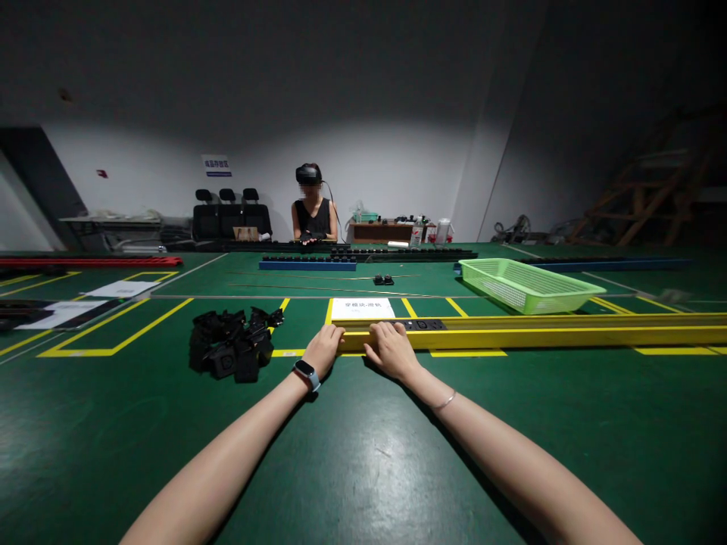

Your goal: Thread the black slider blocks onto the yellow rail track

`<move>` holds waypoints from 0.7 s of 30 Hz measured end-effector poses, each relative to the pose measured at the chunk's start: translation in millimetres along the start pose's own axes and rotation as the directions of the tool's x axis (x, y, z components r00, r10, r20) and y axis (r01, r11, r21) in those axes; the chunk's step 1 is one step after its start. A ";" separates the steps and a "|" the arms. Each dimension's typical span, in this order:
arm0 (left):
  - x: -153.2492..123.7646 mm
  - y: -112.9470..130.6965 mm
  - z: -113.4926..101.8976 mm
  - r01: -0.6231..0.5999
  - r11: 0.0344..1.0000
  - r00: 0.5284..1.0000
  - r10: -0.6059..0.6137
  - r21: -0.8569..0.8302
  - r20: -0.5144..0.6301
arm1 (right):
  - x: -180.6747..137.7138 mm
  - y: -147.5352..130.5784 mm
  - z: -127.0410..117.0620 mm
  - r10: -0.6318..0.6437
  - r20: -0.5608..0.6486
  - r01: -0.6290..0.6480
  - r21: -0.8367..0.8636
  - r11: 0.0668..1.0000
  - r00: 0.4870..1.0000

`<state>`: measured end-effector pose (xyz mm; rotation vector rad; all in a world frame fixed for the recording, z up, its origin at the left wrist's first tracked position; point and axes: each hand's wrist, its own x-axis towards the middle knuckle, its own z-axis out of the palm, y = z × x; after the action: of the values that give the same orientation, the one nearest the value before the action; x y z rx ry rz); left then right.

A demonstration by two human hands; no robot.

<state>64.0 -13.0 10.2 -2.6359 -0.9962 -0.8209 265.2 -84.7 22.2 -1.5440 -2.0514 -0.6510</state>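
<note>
A long yellow rail (pixel 539 337) lies across the green table, its left end in front of me. My left hand (pixel 323 350), with a watch on the wrist, is closed around that end. Just to its right, my right hand (pixel 393 350) grips the rail, fingers bent over its top edge into the channel and thumb on the near side. Black socket modules (pixel 425 325) sit in the channel beside my right fingertips. Those fingers partly cover the modules' left side. A loose pile of black modules (pixel 232 344) rests left of my left hand.
Behind the rail stand a light green basket (pixel 528 284) and a white paper sign (pixel 362 308). Two small black parts (pixel 383 280) and a blue rail (pixel 307 263) lie farther back. Across the table sits a person (pixel 314 216) wearing a headset. Red rails (pixel 91 262) are at left.
</note>
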 end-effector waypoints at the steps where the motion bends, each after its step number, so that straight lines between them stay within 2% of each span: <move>1: 0.2 -0.1 -0.3 0.004 1.000 1.000 -0.004 0.000 0.004 | -1.6 3.1 -1.3 0.006 0.001 -0.006 -0.007 1.000 1.000; 6: 1.1 -0.9 -5.5 -0.012 1.000 0.999 0.012 -0.006 0.038 | -8.6 15.2 -8.3 -0.004 0.013 0.004 -0.027 1.000 1.000; 11: -2.3 -8.9 -13.6 -0.005 1.000 0.998 0.005 -0.009 0.059 | -8.7 14.8 -9.2 -0.022 0.021 0.023 -0.042 0.999 1.000; 21: -33.1 -55.8 -41.7 0.027 0.999 0.998 -0.024 -0.042 0.064 | 7.7 -13.9 -0.2 -0.107 0.054 0.109 -0.036 0.993 0.993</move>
<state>-11.1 -4.7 25.6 -2.7064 -1.0414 -0.7775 249.9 -82.6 26.1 -1.4935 -2.1858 -0.7016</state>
